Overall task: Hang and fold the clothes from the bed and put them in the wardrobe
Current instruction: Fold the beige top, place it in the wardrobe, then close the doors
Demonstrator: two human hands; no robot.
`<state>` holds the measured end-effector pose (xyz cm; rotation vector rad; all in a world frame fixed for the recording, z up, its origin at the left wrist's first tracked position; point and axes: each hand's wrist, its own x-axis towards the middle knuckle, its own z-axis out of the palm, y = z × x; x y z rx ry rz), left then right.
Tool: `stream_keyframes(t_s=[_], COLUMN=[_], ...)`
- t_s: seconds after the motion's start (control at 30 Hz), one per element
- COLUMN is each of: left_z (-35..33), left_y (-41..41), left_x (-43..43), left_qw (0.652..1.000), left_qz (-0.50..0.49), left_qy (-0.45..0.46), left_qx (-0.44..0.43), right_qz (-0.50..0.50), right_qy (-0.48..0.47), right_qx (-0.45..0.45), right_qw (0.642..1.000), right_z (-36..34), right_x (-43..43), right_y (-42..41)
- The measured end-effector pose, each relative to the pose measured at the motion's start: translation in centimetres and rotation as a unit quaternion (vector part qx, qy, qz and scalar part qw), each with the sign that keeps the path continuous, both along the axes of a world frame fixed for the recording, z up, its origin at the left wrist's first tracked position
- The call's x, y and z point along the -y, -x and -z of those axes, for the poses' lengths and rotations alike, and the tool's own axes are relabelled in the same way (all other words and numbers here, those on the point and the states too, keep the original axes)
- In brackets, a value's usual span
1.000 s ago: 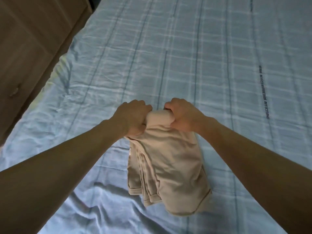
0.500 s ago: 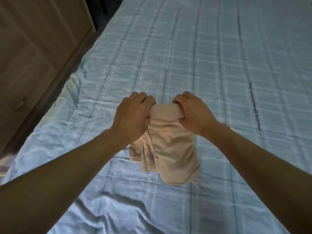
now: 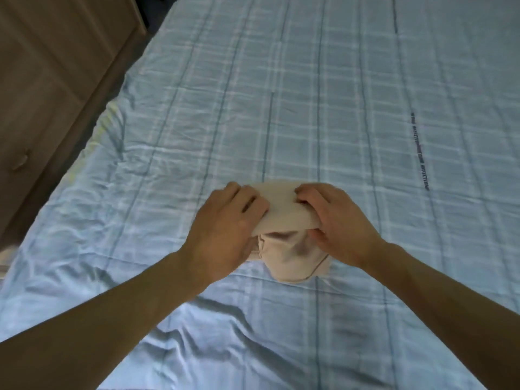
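Fingers (image 3: 249,197) of both hands are curled, clamped on the beige garment (image 3: 281,205): left hand (image 3: 225,229) on one end, right hand (image 3: 346,223) on the other. It sits half-rolled on the bed (image 3: 309,94), lower flap loose. Soft, light, limp, so it'll likely unroll; grip the fold ends. Bare sheet all round. Wooden cabinet (image 3: 50,80) runs close along the bed's left edge.

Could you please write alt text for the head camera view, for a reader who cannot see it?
The left hand and right hand grip a folded beige garment on a light blue checked bedsheet; wooden furniture stands at the left.
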<state>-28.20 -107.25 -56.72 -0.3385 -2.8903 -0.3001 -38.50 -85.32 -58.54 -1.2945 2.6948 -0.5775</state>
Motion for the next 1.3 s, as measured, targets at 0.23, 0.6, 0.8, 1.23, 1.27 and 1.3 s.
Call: stream_keyframes(t_s=[0.23, 0.6, 0.8, 1.23, 1.27, 1.3], left_z=[4.7, 3.2, 6.7, 4.7, 4.5, 4.3], left_y=[-3.9, -0.1, -0.2, 3.7, 4.0, 4.2], left_x=[-1.5, -0.5, -0.3, 2.8, 2.9, 2.8], left_qw=[0.987, 0.993, 0.971, 0.931, 0.925, 0.921], left_qz=[0.068, -0.018, -0.03, -0.093, -0.097, -0.099], left_qy=[0.079, 0.027, 0.008, -0.13, -0.128, -0.119], left_qx=[0.119, 0.111, 0.237, 0.328, 0.345, 0.357], right_qz=[-0.035, 0.022, -0.029, -0.045, -0.052, -0.054], right_qy=[-0.078, -0.019, -0.067, -0.098, -0.133, -0.156], right_qx=[0.036, -0.009, 0.025, 0.211, 0.223, 0.231], right_qw=[0.996, 1.0, 0.997, 0.972, 0.964, 0.959], right_z=[3.9, 3.1, 7.7, 2.7, 2.5, 2.5], right_x=[-2.6, 0.9, -0.4, 2.3, 2.7, 2.9], right_y=[-4.2, -0.8, -2.0, 4.3, 4.8, 5.1])
